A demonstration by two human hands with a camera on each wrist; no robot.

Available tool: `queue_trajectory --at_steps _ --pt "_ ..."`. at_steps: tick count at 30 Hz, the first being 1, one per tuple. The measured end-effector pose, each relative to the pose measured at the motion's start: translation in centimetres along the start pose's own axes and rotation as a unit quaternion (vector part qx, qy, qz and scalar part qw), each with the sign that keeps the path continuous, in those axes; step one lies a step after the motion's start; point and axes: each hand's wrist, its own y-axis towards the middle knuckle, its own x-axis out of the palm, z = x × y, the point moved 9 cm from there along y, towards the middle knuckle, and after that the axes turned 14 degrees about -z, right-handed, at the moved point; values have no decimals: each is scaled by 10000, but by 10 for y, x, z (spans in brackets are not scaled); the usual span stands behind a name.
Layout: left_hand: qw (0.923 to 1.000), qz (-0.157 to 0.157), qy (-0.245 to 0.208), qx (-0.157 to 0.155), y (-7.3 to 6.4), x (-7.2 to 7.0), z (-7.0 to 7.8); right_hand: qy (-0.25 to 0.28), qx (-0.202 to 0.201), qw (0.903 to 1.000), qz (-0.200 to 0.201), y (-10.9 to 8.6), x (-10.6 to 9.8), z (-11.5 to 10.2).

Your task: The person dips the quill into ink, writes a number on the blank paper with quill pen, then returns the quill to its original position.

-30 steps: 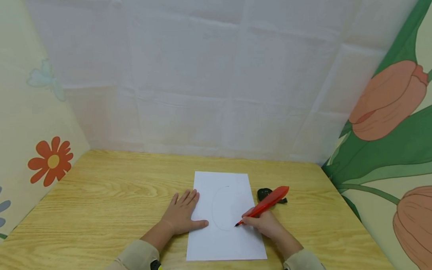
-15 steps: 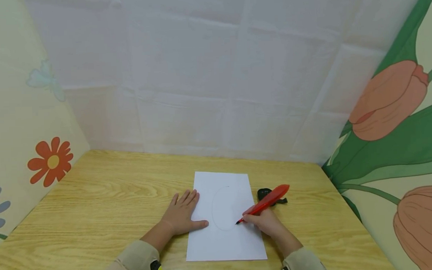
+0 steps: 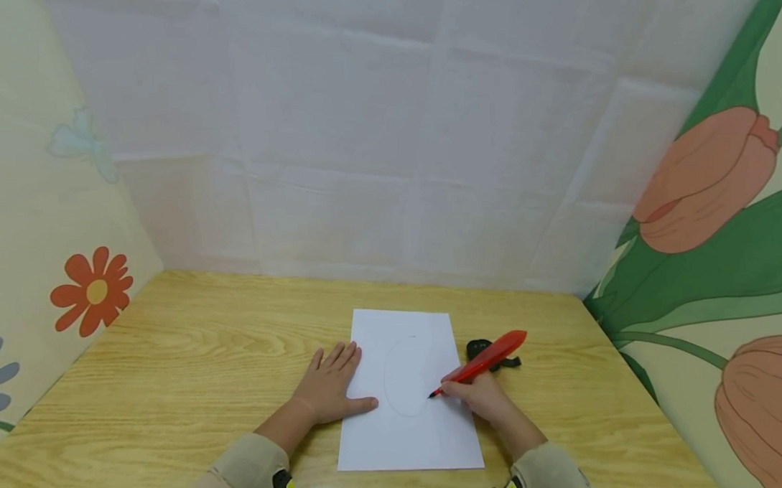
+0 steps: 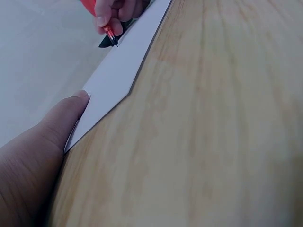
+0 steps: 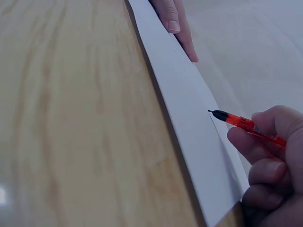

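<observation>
A white sheet of paper (image 3: 404,444) lies on the wooden table, bearing a thin curved line (image 3: 384,379) that bows to the left. My left hand (image 3: 328,390) rests flat across the paper's left edge, fingers spread and thumb on the sheet. Above the right half of the paper, my right hand (image 3: 483,399) pinches a red pen (image 3: 494,350) with a wide, feather-shaped body. Its black tip is at the sheet, close to the lower end of the curve. In the right wrist view, thumb and fingers curl round the pen (image 5: 241,123) near its tip.
A small black object (image 3: 477,348) with a strap-like end lies right of the paper, partly behind the pen. The wooden table (image 3: 226,336) meets a white cloth backdrop (image 3: 336,167) behind, with flower-patterned panels at both sides.
My right hand has moved the pen slightly away from me and a little to the right, its tip rising along the curve's lower right. The left hand has stayed in place.
</observation>
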Motion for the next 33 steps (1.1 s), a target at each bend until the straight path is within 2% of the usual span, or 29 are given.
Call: queue_trajectory --at_steps 12,24,33 --pt "10000 -24 -1 4 -1 -2 1 148 206 9995 183 -1 -1 0" --pt "10000 -24 16 18 -1 -2 1 196 104 9993 298 5 -3 1" --pt "10000 -60 8 -3 -4 -3 2 334 247 9985 369 4 -2 2"
